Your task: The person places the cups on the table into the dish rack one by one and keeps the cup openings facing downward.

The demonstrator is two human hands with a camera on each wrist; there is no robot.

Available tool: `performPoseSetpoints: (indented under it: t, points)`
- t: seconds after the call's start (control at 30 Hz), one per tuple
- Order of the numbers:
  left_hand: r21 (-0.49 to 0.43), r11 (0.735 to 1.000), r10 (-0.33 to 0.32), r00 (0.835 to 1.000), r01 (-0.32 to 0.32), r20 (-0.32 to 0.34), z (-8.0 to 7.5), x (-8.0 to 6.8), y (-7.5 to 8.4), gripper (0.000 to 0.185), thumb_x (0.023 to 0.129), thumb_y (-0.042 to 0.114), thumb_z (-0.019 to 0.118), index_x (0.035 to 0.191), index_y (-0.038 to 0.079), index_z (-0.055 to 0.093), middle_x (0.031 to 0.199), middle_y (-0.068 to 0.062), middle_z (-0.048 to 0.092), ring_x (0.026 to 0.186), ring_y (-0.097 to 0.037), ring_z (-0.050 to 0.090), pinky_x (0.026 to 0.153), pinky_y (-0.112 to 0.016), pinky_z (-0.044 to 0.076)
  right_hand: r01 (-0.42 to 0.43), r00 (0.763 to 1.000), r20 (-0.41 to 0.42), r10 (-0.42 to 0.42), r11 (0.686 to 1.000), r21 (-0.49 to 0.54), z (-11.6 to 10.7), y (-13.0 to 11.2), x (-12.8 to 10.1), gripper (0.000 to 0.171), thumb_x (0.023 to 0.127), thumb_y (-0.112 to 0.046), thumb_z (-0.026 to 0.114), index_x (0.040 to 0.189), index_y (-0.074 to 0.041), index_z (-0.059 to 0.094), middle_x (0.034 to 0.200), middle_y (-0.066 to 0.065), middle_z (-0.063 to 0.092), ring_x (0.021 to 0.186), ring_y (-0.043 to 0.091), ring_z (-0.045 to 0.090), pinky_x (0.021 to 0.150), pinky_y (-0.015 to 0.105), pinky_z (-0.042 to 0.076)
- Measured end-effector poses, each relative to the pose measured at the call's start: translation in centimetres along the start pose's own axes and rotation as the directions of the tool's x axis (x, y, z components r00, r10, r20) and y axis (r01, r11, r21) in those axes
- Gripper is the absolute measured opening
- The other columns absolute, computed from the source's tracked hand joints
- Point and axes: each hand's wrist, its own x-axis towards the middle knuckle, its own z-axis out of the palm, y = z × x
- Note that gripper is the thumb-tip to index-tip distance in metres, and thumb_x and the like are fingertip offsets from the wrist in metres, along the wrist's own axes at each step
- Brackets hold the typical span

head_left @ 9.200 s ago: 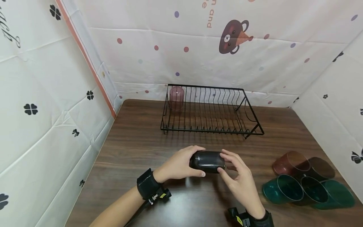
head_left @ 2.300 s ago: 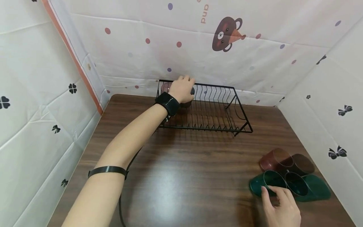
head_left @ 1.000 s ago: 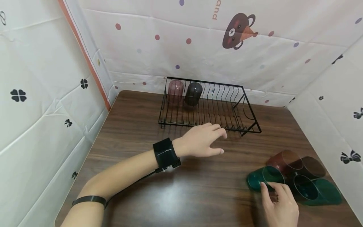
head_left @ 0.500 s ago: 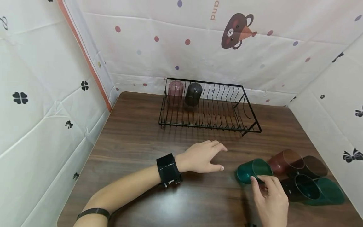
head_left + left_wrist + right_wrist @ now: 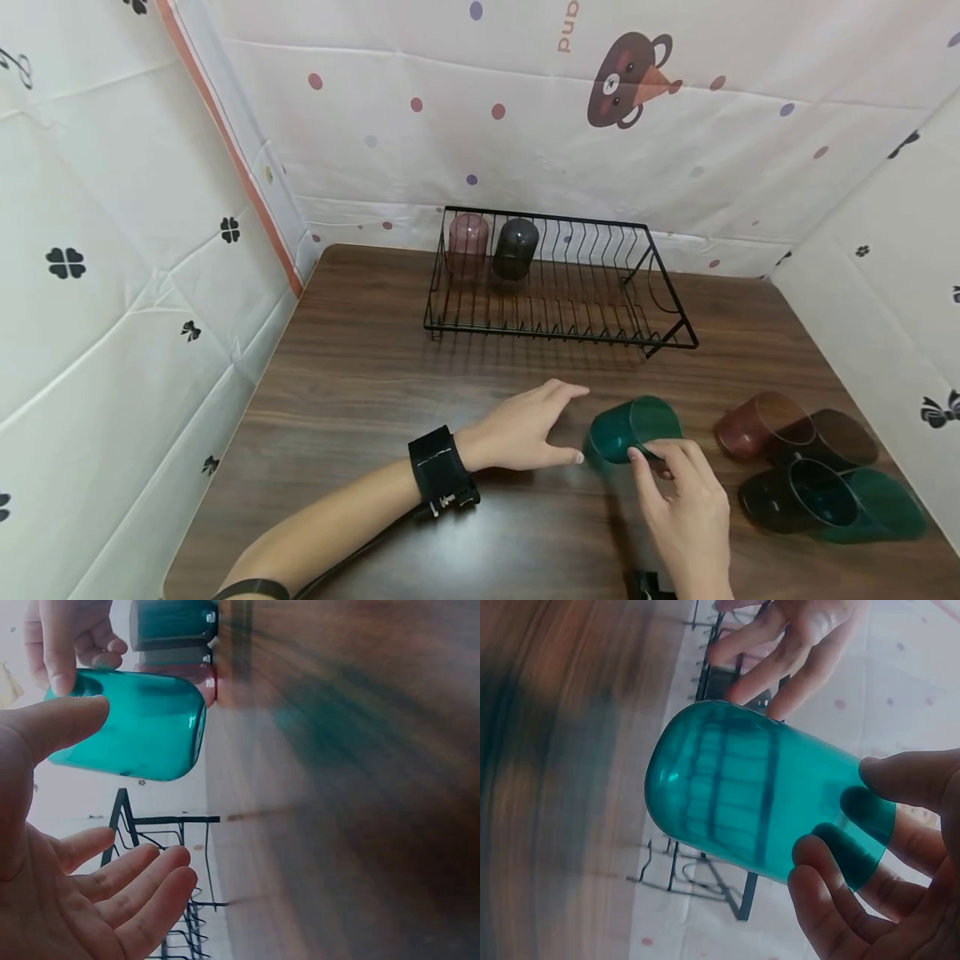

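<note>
My right hand (image 5: pixel 686 500) pinches a clear teal cup (image 5: pixel 626 429) by its rim, thumb on one side and fingers on the other. The cup lies on its side in the air over the table, its rounded base toward my left hand (image 5: pixel 517 429). That left hand reaches in from the left with fingers spread and thumb apart, holding nothing. In the right wrist view the teal cup (image 5: pixel 735 795) shows the rack through its wall. A pink cup (image 5: pixel 468 243) and a dark grey cup (image 5: pixel 515 248) stand upside down at the left end of the black wire rack (image 5: pixel 570 333).
At the right of the wooden table (image 5: pixel 360 358) lie a red cup (image 5: pixel 742 429), a brown cup (image 5: pixel 843 437), a dark cup (image 5: pixel 772 500) and a green cup (image 5: pixel 892 508), close together on their sides. Patterned cloth walls (image 5: pixel 375 150) enclose the table's back and sides.
The dark grey cup went from my hands into the rack beside the pink one. My left hand came back from the rack, and my right hand lifted the teal cup leftward out of the group.
</note>
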Motion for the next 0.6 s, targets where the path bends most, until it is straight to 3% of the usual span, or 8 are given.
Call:
performPoseSetpoints:
  t: [0.33, 0.6]
  points:
    - [-0.094, 0.995, -0.042, 0.999, 0.042, 0.0, 0.4, -1.2, -1.2, 0.098, 0.088, 0.054, 0.075, 0.162, 0.022, 0.02, 0.159, -0.003, 0.039, 0.136, -0.018, 0.053, 0.105, -0.039, 0.051, 0.115, 0.988, 0.094, -0.122, 0.99, 0.082, 1.0, -2.0, 0.6, 0.015, 0.083, -0.008, 0.083, 0.091, -0.014, 0.072, 0.097, -0.004, 0.064, 0.081, 0.014, 0.064, 0.078, 0.006, 0.045]
    - [-0.169, 0.986, -0.015, 1.0, 0.01, -0.027, 0.6, -1.9, -1.9, 0.096, 0.087, 0.049, 0.078, 0.161, 0.023, 0.024, 0.147, 0.0, 0.049, 0.124, -0.01, 0.058, 0.097, -0.026, 0.052, 0.223, 0.954, 0.172, -0.244, 0.966, 0.131, 1.7, -3.7, 1.0, 0.014, 0.085, -0.012, 0.081, 0.094, -0.016, 0.072, 0.101, -0.005, 0.064, 0.087, 0.012, 0.065, 0.081, 0.01, 0.048]
